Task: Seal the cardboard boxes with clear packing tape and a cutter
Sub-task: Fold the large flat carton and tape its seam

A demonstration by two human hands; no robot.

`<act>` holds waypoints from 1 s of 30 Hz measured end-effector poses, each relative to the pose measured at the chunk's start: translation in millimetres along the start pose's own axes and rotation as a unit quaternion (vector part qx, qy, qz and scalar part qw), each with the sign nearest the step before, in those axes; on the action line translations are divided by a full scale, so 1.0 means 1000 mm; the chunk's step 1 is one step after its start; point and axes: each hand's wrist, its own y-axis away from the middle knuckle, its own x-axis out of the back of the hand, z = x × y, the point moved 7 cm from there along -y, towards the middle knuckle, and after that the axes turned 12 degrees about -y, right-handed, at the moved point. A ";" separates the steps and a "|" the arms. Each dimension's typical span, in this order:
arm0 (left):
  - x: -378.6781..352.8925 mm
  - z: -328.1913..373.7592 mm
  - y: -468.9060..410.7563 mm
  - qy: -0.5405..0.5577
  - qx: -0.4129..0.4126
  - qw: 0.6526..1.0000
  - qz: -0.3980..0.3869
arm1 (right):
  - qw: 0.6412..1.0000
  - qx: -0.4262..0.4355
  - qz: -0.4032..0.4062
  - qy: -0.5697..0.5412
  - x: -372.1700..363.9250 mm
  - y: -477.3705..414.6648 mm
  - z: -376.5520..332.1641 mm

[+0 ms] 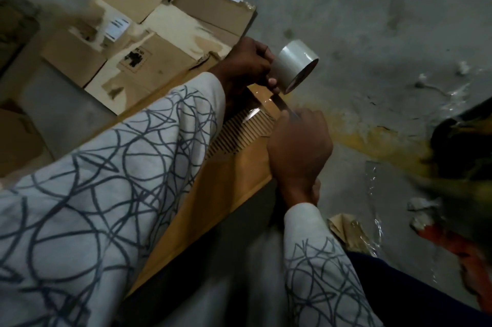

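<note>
Holding the tape roll (294, 60) up off the box with my left hand (245, 66), fingers (273, 82) wrapped round its near edge, I judge the point is to pull the free strip tight so the blade meets stretched film and not slack. My right hand (299, 140) sits just nearer, fingers clenched round the cutter (281, 103), of which only a thin dark blade shows, slanting up into the gap between the two hands; the handle is buried in the fist. The blade looks to be at the strip right below the roll, so I take this as the cut that ends one run of tape. The cardboard box (234, 172) I am sealing lies under both forearms, running from near left to its far right corner, where the hands work. It is plain brown, with a glossy band of clear tape (262, 99) catching the light at that corner and, just nearer, a patch where the outer paper is torn off and the ribbed fluting shows. The roll is pale and fairly full, its open side turned to the right. Far left, flattened boxes (149, 42) with torn tape lie on the concrete floor (372, 20), and crumpled tape scraps (372, 193) lie to the right.
</note>
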 end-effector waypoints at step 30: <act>0.084 -0.127 0.484 -0.031 0.105 0.975 0.194 | 0.942 -0.148 -0.287 0.093 0.053 0.144 -0.103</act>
